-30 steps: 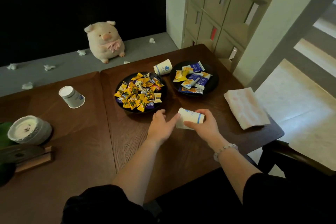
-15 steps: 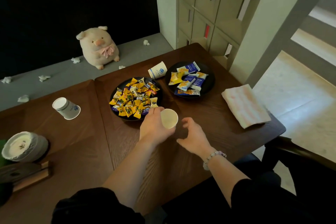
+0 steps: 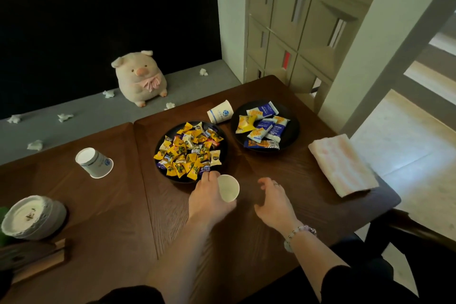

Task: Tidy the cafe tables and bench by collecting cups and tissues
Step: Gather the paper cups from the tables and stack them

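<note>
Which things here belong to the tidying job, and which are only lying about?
For the job:
- cup in the left hand
- tipped cup
- upside-down cup
- crumpled tissues on the bench

Lying about:
- plush pig
- candy plate
- snack plate

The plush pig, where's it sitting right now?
The plush pig sits on the grey bench, upper left of the head view, behind the candy plate.

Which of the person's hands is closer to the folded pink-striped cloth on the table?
Right. The right hand, open, is left of the cloth; the left hand, gripping a paper cup, is farther left.
</note>
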`<state>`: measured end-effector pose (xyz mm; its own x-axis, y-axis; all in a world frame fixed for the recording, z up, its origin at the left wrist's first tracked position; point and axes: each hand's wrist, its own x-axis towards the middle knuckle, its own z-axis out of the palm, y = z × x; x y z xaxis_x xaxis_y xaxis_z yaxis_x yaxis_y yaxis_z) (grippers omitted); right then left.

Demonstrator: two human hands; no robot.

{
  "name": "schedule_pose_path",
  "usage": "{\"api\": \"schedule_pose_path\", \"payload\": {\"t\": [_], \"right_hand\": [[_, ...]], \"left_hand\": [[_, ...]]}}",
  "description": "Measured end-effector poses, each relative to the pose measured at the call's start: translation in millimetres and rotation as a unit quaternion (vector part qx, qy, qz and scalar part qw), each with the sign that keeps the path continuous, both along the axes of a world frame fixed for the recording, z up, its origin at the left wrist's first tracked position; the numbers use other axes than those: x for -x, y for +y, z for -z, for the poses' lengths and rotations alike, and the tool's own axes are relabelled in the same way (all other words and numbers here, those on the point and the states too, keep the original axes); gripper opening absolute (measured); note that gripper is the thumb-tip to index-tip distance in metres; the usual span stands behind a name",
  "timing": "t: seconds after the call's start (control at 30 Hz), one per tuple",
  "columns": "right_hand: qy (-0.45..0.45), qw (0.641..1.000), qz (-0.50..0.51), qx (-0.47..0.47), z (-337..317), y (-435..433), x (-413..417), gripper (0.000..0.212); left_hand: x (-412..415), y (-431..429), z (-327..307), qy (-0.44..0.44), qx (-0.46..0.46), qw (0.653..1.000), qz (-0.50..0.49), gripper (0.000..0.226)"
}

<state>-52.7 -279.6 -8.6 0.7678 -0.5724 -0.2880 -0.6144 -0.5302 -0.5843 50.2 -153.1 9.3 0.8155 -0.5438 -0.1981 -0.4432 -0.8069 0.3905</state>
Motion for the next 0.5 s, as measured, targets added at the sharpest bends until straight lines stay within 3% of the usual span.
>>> {"api": "schedule_pose_path", "payload": {"t": [0.27,0.5], "right_hand": [[0.024,0.999,-0.017,0.020,0,7,-9,0.064],[0.033,0.997,-0.046,0.046,-15,10,-25,0.064]], "left_hand": [[-4,5,3,0.004,0.007,1.000,-0.005,0.076],[-5,19,0,-0.023,-0.010,0.999,0.048,0.095]]}}
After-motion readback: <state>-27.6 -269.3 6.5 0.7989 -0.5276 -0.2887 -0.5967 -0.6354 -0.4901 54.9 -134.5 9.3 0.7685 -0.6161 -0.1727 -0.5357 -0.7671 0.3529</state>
